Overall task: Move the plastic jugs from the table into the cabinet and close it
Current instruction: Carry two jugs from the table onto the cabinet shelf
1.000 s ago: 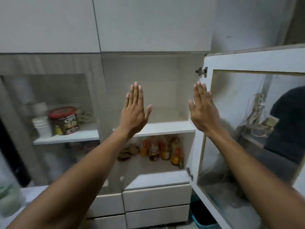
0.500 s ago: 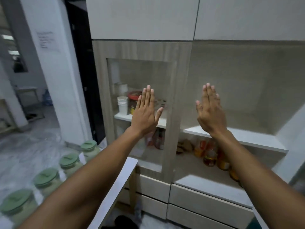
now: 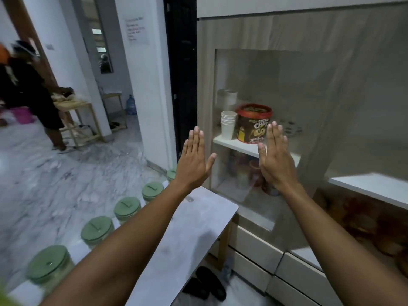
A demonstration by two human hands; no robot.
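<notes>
Several clear plastic jugs with green lids stand in a row along the far edge of the white table point(image 3: 198, 219); the nearest jug point(image 3: 49, 265) is at the lower left, then a second jug point(image 3: 97, 230) and a third jug point(image 3: 127, 208). Both my arms are stretched out above the table. My left hand point(image 3: 194, 161) and my right hand point(image 3: 274, 157) are raised flat with fingers straight, holding nothing, in front of the cabinet's glass door point(image 3: 260, 120). To the right is the cabinet's open compartment with a white shelf point(image 3: 371, 186).
Behind the glass stand a stack of white cups point(image 3: 228, 124) and a brown snack tub point(image 3: 254, 123). White drawers point(image 3: 256, 250) sit below. Black shoes point(image 3: 205, 283) lie under the table. A person point(image 3: 28, 91) bends over a wooden table point(image 3: 75, 107) at the far left.
My view has swung left from the open cabinet compartment to the table and its row of jugs. Both hands stay raised, flat and empty.
</notes>
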